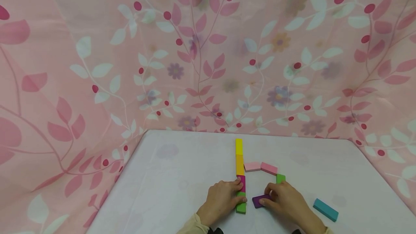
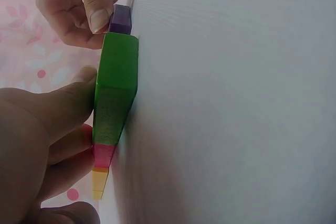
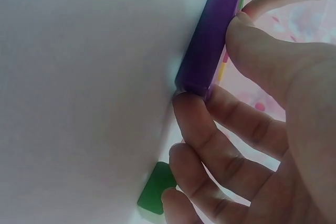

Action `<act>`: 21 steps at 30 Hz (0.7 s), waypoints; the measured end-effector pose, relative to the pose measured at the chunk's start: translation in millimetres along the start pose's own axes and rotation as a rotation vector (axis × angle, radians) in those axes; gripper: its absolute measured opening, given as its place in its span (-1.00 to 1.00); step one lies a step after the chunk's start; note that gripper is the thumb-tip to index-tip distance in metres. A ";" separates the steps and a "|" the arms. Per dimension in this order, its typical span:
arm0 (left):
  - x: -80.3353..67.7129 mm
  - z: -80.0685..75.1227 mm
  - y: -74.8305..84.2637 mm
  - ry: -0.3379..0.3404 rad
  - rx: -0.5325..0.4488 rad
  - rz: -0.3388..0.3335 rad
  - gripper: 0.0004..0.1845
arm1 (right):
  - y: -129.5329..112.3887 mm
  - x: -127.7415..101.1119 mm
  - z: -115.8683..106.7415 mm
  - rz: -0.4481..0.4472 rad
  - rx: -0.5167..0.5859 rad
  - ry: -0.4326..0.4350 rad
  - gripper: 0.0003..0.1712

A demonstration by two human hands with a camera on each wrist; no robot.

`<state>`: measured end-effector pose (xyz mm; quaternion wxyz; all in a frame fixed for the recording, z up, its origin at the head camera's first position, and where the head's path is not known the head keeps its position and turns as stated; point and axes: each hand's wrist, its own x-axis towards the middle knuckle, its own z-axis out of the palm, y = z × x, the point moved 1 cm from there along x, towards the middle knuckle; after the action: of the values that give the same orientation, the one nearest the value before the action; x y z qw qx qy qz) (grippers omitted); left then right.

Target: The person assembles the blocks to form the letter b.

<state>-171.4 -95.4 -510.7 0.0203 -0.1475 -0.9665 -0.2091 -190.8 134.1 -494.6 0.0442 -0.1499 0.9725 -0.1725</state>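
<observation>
A purple block (image 1: 260, 201) lies tilted slightly just right of a straight column of coloured blocks, and my right hand (image 1: 286, 201) pinches it. In the right wrist view the thumb presses one long edge of the purple block (image 3: 207, 40), with fingertips against its near end. My left hand (image 1: 222, 198) rests on the column: fingertips touch the magenta block (image 1: 242, 187) and the thumb lies over the green block (image 1: 241, 208). In the left wrist view this green block (image 2: 116, 72) stands closest, its fingers reaching along the row.
Yellow (image 1: 239, 146) and orange (image 1: 239, 164) blocks form the column's far end. From there curve a pale pink block (image 1: 252, 167), a pink block (image 1: 269, 168) and another green block (image 1: 280, 178), partly hidden by my right hand. A teal block (image 1: 326, 209) lies at right on the white table (image 1: 162, 183).
</observation>
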 end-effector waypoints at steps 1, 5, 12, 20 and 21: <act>-0.1 -0.1 0.2 0.002 0.001 0.002 -0.43 | -0.4 0.1 0.5 -0.005 -0.003 0.002 -0.68; -0.3 -0.3 0.6 0.001 0.004 0.005 -0.42 | -1.5 0.5 1.7 -0.023 -0.006 0.009 -0.68; -0.1 0.1 0.6 0.001 0.004 0.004 -0.43 | -4.5 0.7 2.5 -0.083 -0.010 0.046 -0.67; 0.4 -0.7 0.2 0.009 -0.001 0.021 -0.43 | -11.9 1.3 3.6 -0.110 -0.006 0.070 -0.67; 0.6 -1.0 0.1 0.011 0.000 0.022 -0.43 | -12.7 1.6 3.7 -0.112 -0.011 0.072 -0.67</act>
<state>-172.0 -95.6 -509.7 0.0281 -0.1570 -0.9646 -0.2098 -188.3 121.0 -493.6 -0.0013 -0.1981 0.9645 -0.1746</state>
